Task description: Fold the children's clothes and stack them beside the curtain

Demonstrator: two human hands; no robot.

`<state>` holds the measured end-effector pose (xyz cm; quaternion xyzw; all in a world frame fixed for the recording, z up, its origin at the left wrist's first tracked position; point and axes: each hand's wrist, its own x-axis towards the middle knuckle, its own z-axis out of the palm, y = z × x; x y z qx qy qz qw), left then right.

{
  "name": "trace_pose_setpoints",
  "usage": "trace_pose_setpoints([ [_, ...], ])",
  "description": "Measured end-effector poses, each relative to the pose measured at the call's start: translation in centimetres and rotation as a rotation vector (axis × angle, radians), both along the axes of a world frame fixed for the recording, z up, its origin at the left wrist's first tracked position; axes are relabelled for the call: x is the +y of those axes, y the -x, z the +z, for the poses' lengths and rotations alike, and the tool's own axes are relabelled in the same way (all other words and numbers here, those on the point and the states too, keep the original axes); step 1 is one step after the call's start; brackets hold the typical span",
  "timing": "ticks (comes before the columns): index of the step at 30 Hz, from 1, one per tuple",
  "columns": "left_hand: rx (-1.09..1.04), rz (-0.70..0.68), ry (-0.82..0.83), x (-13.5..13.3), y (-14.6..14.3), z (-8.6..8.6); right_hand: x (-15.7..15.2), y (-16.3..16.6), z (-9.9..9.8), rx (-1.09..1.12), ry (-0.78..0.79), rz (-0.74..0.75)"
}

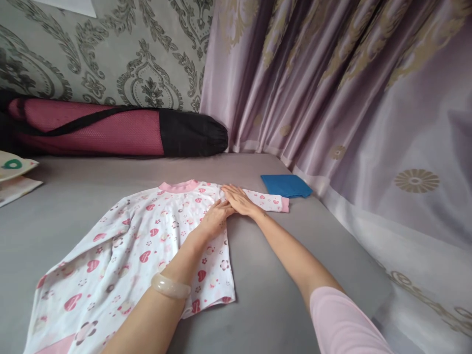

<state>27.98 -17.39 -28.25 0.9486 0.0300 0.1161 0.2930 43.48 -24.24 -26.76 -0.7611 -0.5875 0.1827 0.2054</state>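
A long-sleeved white child's shirt (pixel 158 246) with pink hearts, flowers and a pink collar lies spread on a grey sheet. My left hand (pixel 217 217) rests flat on its right side, near the armpit, a pale bangle (pixel 170 286) on the wrist. Just beyond it, my right hand (pixel 239 199) lies flat with fingers stretched over the shoulder where the right sleeve (pixel 263 199) begins. The two hands touch or nearly touch. That sleeve points out to the right; the other runs down toward me at the left.
A folded blue cloth (pixel 285 186) lies past the right cuff. Along the patterned wall stretches a pink and black rolled bag (pixel 110 129) with a strap. Purple curtains (pixel 313 98) hang down the right side. Printed fabric (pixel 16 172) shows at the left edge of the grey sheet (pixel 265 305).
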Motion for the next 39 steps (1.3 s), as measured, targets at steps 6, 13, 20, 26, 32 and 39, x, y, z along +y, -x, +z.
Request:
trace_pose_setpoints([
  [6, -0.043, -0.015, 0.016, 0.3, 0.1, -0.6, 0.1, 0.6, 0.3, -0.020, 0.067, -0.048],
  [13, -0.257, 0.012, 0.155, 0.1, 0.0, -0.4, 0.0, 1.3, 0.5, -0.060, 0.048, -0.089],
  [20, -0.279, 0.360, 0.247, 1.2, 0.3, -0.6, -0.2, 2.0, -0.1, -0.252, 0.046, -0.081],
  [26, -0.102, 0.338, 0.126, 0.9, -0.1, 0.9, -0.4, 1.8, -0.4, -0.316, 0.013, -0.046],
  [32, 0.051, 0.252, 0.045, -0.3, 1.0, 2.7, 0.3, 0.7, -1.4, -0.333, -0.050, -0.044],
  [39, 0.090, 0.254, -0.033, -3.1, 7.8, 4.0, 0.7, 0.8, -1.5, -0.330, -0.071, -0.062],
])
